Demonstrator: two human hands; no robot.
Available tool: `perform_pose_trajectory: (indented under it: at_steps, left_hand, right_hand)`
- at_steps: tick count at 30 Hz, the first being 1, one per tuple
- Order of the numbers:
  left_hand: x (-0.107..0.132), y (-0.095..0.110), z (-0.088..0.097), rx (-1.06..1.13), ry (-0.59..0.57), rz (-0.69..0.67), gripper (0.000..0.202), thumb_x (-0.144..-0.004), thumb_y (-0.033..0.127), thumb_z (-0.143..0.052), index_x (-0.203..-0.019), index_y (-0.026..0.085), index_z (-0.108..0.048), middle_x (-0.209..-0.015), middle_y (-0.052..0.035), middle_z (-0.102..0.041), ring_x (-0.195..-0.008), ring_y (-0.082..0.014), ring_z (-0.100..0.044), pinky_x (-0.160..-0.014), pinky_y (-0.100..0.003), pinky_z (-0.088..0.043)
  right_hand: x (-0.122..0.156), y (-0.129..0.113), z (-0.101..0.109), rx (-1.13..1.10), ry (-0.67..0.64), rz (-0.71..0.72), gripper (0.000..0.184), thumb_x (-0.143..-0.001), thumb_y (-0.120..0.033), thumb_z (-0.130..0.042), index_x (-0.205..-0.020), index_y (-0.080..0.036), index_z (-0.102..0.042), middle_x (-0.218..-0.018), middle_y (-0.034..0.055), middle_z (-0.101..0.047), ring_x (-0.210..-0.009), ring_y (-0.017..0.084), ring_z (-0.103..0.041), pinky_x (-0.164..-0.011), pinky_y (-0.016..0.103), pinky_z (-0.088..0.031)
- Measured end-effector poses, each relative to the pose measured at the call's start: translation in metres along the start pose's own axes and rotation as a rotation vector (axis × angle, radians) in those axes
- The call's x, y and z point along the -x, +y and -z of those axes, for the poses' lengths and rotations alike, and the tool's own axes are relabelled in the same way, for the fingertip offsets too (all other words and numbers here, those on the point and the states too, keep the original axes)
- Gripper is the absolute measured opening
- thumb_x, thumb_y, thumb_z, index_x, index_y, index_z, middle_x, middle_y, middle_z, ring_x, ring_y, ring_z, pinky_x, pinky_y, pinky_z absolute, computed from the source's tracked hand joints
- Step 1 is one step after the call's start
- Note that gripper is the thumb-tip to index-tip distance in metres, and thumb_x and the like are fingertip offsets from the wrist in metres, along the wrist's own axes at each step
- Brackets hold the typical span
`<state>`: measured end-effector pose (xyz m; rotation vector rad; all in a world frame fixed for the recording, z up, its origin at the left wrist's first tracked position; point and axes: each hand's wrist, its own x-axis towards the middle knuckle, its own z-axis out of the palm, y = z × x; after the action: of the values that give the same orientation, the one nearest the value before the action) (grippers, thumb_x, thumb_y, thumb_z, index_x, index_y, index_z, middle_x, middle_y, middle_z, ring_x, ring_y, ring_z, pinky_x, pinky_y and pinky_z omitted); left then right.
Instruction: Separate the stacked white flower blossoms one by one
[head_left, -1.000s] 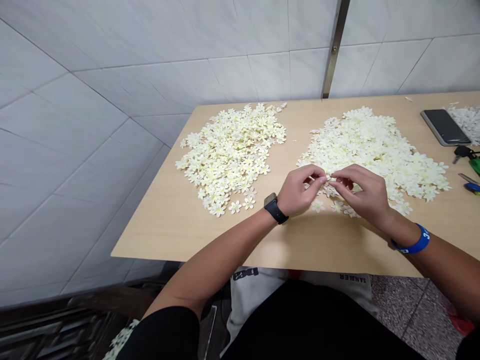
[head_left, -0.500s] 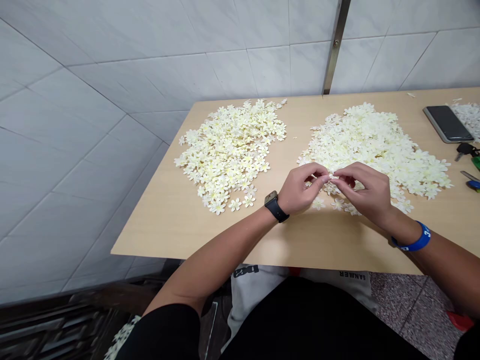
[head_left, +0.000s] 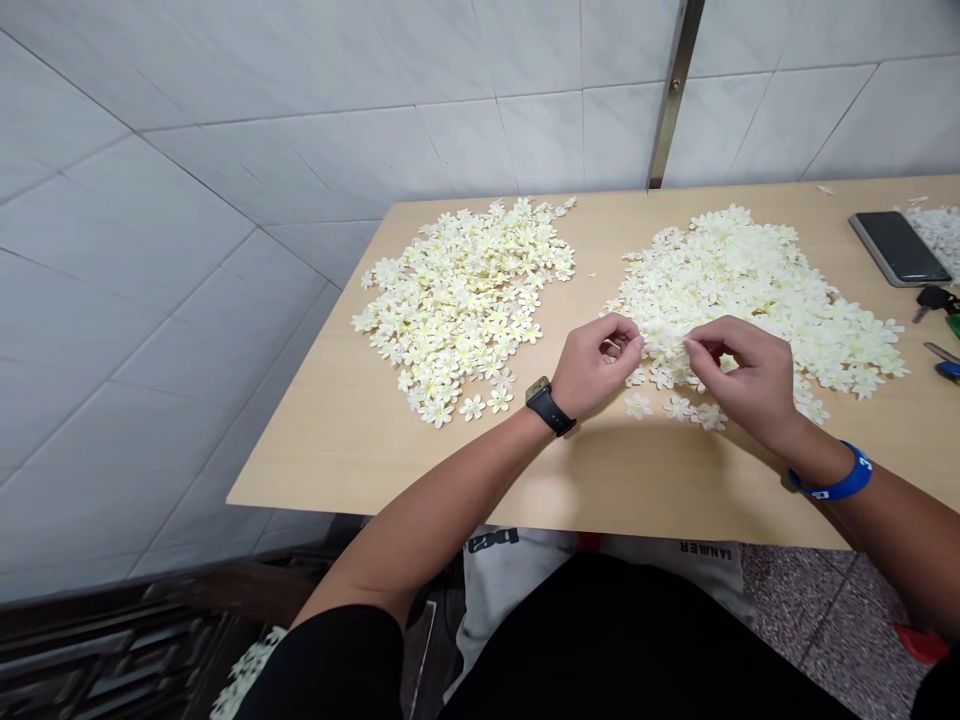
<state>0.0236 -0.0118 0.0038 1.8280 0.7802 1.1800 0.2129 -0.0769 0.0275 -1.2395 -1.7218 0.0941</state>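
Two heaps of small cream fabric flowers lie on a light wooden table (head_left: 360, 440): a left heap (head_left: 469, 300) with yellowish centres and a paler right heap (head_left: 757, 290). My left hand (head_left: 596, 365), with a black watch on the wrist, hovers at the near edge of the right heap, fingers curled in a pinch on a small flower piece. My right hand (head_left: 742, 375), a blue band on its wrist, is a short gap to its right over loose flowers, thumb and forefinger pinched together; what they hold is too small to make out.
A dark phone (head_left: 896, 248) lies at the table's far right, with keys (head_left: 930, 300) and a blue-handled tool (head_left: 946, 365) by the right edge. More flowers (head_left: 937, 232) show at the far right. A tiled wall backs the table; a metal strip (head_left: 673, 95) runs up it.
My two hands were pinched together on one flower; now they have drawn apart, the left sliding slightly left and the right slightly right.
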Motion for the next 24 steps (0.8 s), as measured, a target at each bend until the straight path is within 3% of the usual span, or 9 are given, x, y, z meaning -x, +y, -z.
perform_pose_trajectory:
  at_steps: [5,7,10,16,24]
  left_hand:
    - [-0.003,-0.005,0.003,0.028,0.066,0.061,0.009,-0.086,0.021,-0.062,-0.078,0.016,-0.061,-0.072,-0.0007,-0.063,-0.061,-0.0084,-0.052,-0.058,-0.021,-0.045]
    - [-0.003,-0.005,0.004,0.03,0.07,0.065,0.01,-0.087,0.022,-0.062,-0.079,0.016,-0.061,-0.072,-0.0006,-0.062,-0.062,-0.0085,-0.052,-0.058,-0.021,-0.045]
    - [-0.002,-0.003,0.002,0.024,0.05,0.069,0.013,-0.09,0.025,-0.062,-0.081,0.016,-0.062,-0.074,-0.0012,-0.062,-0.064,-0.0087,-0.053,-0.061,-0.022,-0.046]
    - [0.004,0.0,-0.002,0.038,-0.088,-0.034,0.019,-0.095,0.032,-0.061,-0.086,0.016,-0.064,-0.08,-0.0036,-0.066,-0.074,-0.0126,-0.06,-0.069,-0.025,-0.05]
    - [0.005,0.0,-0.004,0.043,-0.138,-0.114,0.022,-0.097,0.035,-0.059,-0.087,0.016,-0.065,-0.082,-0.0044,-0.067,-0.075,-0.0136,-0.06,-0.07,-0.027,-0.049]
  right_hand:
    - [-0.003,0.018,0.005,0.038,0.101,-0.108,0.011,-0.089,-0.02,-0.065,-0.08,-0.025,-0.066,-0.076,0.0029,-0.069,-0.064,0.018,-0.061,-0.059,0.034,-0.051]
    - [-0.005,0.024,0.006,0.133,0.084,-0.126,0.006,-0.088,-0.019,-0.065,-0.088,-0.024,-0.068,-0.078,0.0026,-0.069,-0.062,0.017,-0.059,-0.059,0.034,-0.05]
    - [-0.006,0.023,0.006,0.24,0.062,-0.054,0.01,-0.088,-0.017,-0.064,-0.095,-0.023,-0.067,-0.079,0.0022,-0.068,-0.06,0.016,-0.058,-0.06,0.033,-0.049]
    - [-0.001,0.004,-0.001,0.135,-0.059,0.215,0.005,-0.095,-0.023,-0.065,-0.097,-0.023,-0.07,-0.078,0.0034,-0.07,-0.062,0.016,-0.061,-0.058,0.031,-0.048]
    - [0.003,0.004,-0.007,0.043,-0.058,0.189,0.006,-0.095,-0.025,-0.069,-0.09,-0.023,-0.071,-0.071,0.0024,-0.069,-0.057,0.015,-0.058,-0.056,0.03,-0.048]
